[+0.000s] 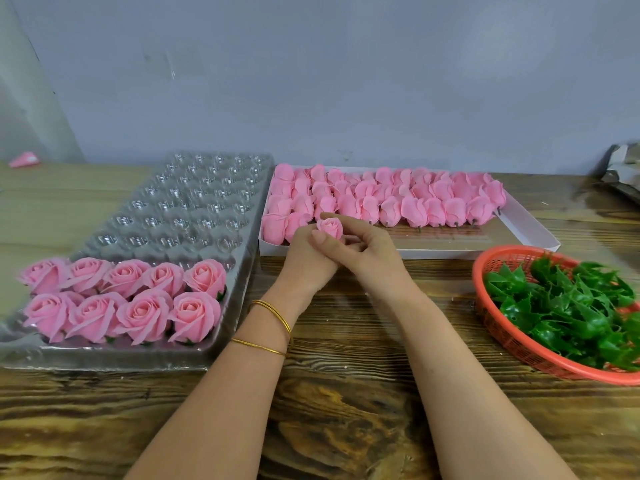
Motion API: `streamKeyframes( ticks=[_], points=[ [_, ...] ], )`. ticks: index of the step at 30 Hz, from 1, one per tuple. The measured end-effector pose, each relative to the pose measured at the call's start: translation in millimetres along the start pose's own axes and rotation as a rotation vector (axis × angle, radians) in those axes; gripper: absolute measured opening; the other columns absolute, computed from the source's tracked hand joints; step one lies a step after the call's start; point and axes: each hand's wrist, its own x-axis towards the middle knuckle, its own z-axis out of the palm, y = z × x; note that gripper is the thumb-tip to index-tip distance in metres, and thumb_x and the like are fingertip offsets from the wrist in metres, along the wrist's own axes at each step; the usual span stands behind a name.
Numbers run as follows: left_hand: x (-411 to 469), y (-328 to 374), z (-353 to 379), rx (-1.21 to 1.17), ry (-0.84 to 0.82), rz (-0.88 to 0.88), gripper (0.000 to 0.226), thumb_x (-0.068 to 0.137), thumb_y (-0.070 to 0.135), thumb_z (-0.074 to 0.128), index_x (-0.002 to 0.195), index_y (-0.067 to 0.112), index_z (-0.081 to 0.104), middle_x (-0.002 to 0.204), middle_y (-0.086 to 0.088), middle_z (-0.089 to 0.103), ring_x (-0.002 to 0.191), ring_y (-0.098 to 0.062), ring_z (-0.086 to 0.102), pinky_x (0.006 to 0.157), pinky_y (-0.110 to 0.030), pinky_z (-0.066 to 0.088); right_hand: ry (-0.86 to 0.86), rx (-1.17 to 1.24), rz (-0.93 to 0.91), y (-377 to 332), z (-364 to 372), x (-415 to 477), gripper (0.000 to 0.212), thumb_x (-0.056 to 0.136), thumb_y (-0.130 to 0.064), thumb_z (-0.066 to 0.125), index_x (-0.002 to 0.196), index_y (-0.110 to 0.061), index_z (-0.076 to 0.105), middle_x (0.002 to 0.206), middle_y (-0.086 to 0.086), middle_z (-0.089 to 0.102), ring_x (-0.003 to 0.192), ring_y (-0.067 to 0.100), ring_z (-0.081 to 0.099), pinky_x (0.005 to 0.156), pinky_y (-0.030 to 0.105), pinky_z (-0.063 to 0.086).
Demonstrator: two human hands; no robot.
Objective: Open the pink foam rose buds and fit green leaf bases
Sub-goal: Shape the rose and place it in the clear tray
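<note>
- Head view — the person holds one pink foam rose bud (330, 227) up over the wooden table (346, 410), just in front of the near-left corner of the white box (519, 233).
- The bud is small and tight. Its outer petals wrap close around a pointed centre, its colour is an even soft pink, and its underside is hidden by fingers.
- The left hand (306, 259) and the right hand (372, 254) meet beneath it, with fingers from both curled around its base and a thumb pressed against its near side. I cannot tell which fingers carry the weight.
- Two gold bangles (273, 323) sit on the left wrist.
- The box holds closed buds (415, 206) lying on their sides in packed rows, stems toward me. They overlap too much for a sure count.
- To the left, a clear plastic tray (194, 202) holds nine opened roses (145, 306), five in the farther row and four in the nearer. They are full and round, petals flared outward, with bits of green showing under a few.
- On the right stands one red mesh basket (512, 344) with a heap of glossy green leaf bases (568, 306) — too tangled to count.
</note>
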Motion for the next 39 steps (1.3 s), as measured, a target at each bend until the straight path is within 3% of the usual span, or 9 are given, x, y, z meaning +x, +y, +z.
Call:
streamKeyframes(
  ticks=[2,5,7,9,14,25,28,31,39],
  points=[
    [-5,4,0,-0.173,-0.055,-0.050,0.007,0.067,0.017,0.073,0.070,0.023,0.070,0.045,0.009,0.056,0.041,-0.002,0.051,0.042,-0.017,0.040,-0.003,0.178,0.054,-4,-4,0,0.047,0.076,-0.032,0.080,0.116,-0.011,0.070,0.112,0.014,0.072,0.114,0.022,0.064,0.106,0.047,0.046],
    [-9,7,-2,-0.315,-0.228,-0.075,0.034,0.069,-0.004,0.072,0.053,0.025,0.065,0.041,0.012,0.042,0.033,-0.002,0.033,0.036,-0.014,0.025,0.025,0.394,0.088,-10,-10,1,0.043,0.071,-0.033,0.071,0.102,-0.003,0.071,0.102,0.019,0.071,0.102,0.028,0.065,0.102,0.054,0.048],
    [-12,9,-2,-0.347,-0.352,-0.104,0.041,0.074,-0.015,0.069,0.055,0.020,0.063,0.044,0.009,0.039,0.036,-0.005,0.030,0.038,-0.016,0.022,0.031,0.495,0.091,-12,-13,2,0.036,0.073,-0.032,0.067,0.094,-0.002,0.070,0.091,0.012,0.071,0.090,0.022,0.067,0.090,0.043,0.055],
    [-14,11,-3,-0.351,-0.463,-0.131,0.026,0.077,-0.018,0.066,0.068,0.004,0.055,0.047,0.005,0.034,0.037,-0.007,0.026,0.039,-0.017,0.019,0.029,0.570,0.089,-12,-15,2,0.030,0.075,-0.030,0.065,0.085,-0.002,0.070,0.084,0.006,0.072,0.080,0.015,0.068,0.076,0.030,0.058],
    [-17,13,-1,-0.312,-0.606,-0.194,0.047,0.078,-0.021,0.061,0.059,0.015,0.038,0.046,0.005,0.032,0.037,-0.004,0.023,0.038,-0.016,0.017,-0.028,0.519,0.037,-13,-15,2,0.024,0.075,-0.030,0.065,0.067,-0.010,0.075,0.085,0.003,0.074,0.083,0.011,0.069,0.075,0.024,0.056],
    [-18,13,-6,-0.377,-0.645,-0.265,0.052,0.077,-0.018,0.062,0.051,0.016,0.034,0.044,0.007,0.026,0.036,-0.003,0.023,0.039,-0.015,0.016,-0.191,0.380,0.003,-15,-12,-4,0.026,0.078,-0.033,0.063,0.072,-0.013,0.079,0.089,0.005,0.074,0.091,0.011,0.068,0.080,0.021,0.054],
    [-17,14,-6,-0.407,-0.645,-0.258,0.040,0.070,-0.010,0.064,0.053,0.015,0.038,0.043,0.008,0.029,0.035,-0.002,0.026,0.037,-0.014,0.019,-0.199,0.396,0.013,-16,-12,-5,0.021,0.075,-0.028,0.067,0.076,-0.011,0.079,0.088,0.005,0.075,0.088,0.011,0.069,0.077,0.020,0.054],
    [-17,14,-7,-0.408,-0.644,-0.244,0.037,0.076,-0.015,0.061,0.062,0.011,0.038,0.044,0.008,0.031,0.036,-0.001,0.027,0.037,-0.014,0.021,-0.197,0.393,0.034,-16,-12,-5,0.017,0.073,-0.023,0.069,0.079,-0.010,0.079,0.088,0.005,0.076,0.085,0.010,0.069,0.074,0.020,0.055],
    [-17,14,-6,-0.429,-0.626,-0.225,0.052,0.080,-0.023,0.056,0.055,0.022,0.046,0.047,0.005,0.034,0.038,-0.003,0.030,0.037,-0.015,0.021,-0.210,0.362,0.025,-13,-13,-4,0.016,0.071,-0.022,0.072,0.083,-0.013,0.080,0.088,0.006,0.075,0.086,0.011,0.069,0.073,0.021,0.054]
  ],
)
